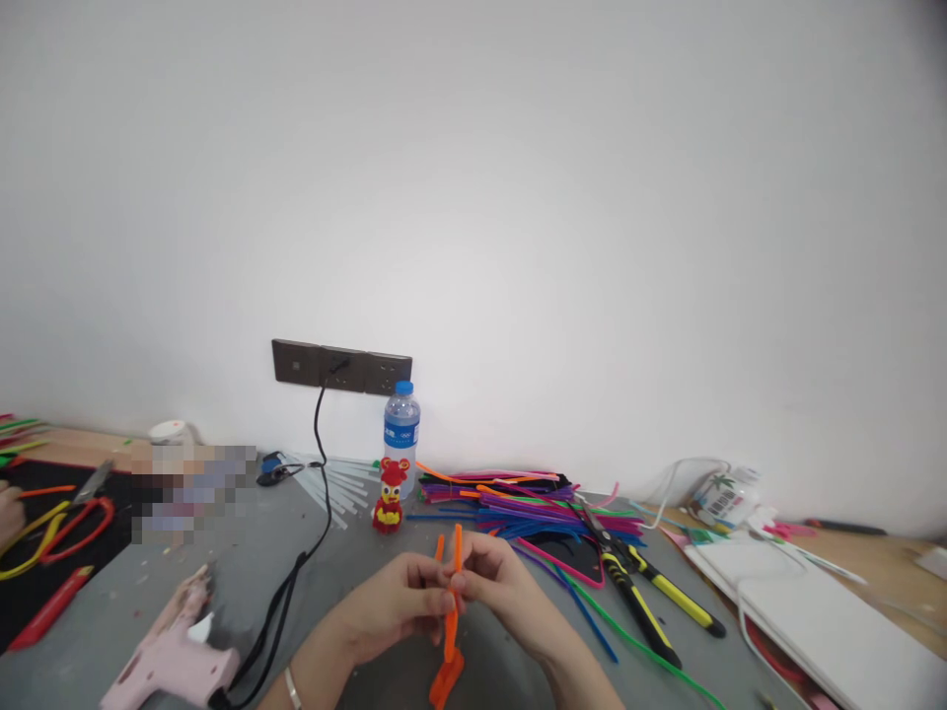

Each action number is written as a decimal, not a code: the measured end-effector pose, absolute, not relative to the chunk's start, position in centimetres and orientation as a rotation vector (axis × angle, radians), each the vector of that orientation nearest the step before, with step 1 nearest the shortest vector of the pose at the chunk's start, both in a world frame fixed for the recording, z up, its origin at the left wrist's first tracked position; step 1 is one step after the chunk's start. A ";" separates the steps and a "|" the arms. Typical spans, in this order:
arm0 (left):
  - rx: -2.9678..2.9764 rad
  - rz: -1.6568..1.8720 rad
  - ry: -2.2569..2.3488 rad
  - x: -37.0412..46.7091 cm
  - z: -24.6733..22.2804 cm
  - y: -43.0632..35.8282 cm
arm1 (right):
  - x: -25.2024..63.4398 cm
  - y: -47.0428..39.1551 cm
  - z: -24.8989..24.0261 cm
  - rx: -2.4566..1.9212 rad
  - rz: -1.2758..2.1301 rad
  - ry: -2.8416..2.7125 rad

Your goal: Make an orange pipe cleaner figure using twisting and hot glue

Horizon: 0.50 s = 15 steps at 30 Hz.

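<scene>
Both my hands meet low in the middle of the head view, above the grey mat [296, 611]. My left hand [403, 602] pinches an orange pipe cleaner [451, 631] from the left. My right hand [495, 587] grips the same orange piece from the right, a little higher. Two orange ends stick up above my fingers, and a folded, flattened part hangs below them. Parts of the fingers hide how the piece is bent. Beyond my hands stands a small red and yellow figure [389, 498] in front of a water bottle [401, 429].
Behind my right hand lies a heap of coloured pipe cleaners [510, 503], with yellow-black pliers [636, 582] beside it. A pink glue gun [170, 661] and its black cord lie left. Further left are orange-handled scissors [81, 523] and another person's hand [9, 515]. White board [836, 611] lies right.
</scene>
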<state>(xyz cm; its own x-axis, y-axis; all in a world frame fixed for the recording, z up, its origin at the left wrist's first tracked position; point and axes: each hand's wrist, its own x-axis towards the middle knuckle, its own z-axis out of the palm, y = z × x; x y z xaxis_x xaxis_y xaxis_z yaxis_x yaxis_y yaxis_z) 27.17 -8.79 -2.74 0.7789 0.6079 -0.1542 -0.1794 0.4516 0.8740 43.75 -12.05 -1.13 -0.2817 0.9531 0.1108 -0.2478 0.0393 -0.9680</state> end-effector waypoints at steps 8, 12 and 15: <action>0.961 0.501 0.516 27.0 -3.2 -8.8 | 43.6 -12.2 -0.9 -0.863 1.400 -1.325; 0.928 0.531 0.499 27.1 -3.2 -8.7 | 43.4 -12.1 -1.0 -0.834 1.352 -1.313; 0.929 0.594 0.483 27.1 -3.0 -8.7 | 43.2 -12.1 -1.0 -0.814 1.288 -1.317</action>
<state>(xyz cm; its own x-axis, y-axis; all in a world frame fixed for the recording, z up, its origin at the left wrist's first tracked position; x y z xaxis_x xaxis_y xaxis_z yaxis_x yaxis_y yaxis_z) 27.15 -8.66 -3.04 0.7405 0.6592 -0.1307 -0.2620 0.4622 0.8472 43.22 -12.06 -0.96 -0.1957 0.9553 0.2214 -0.2003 0.1821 -0.9627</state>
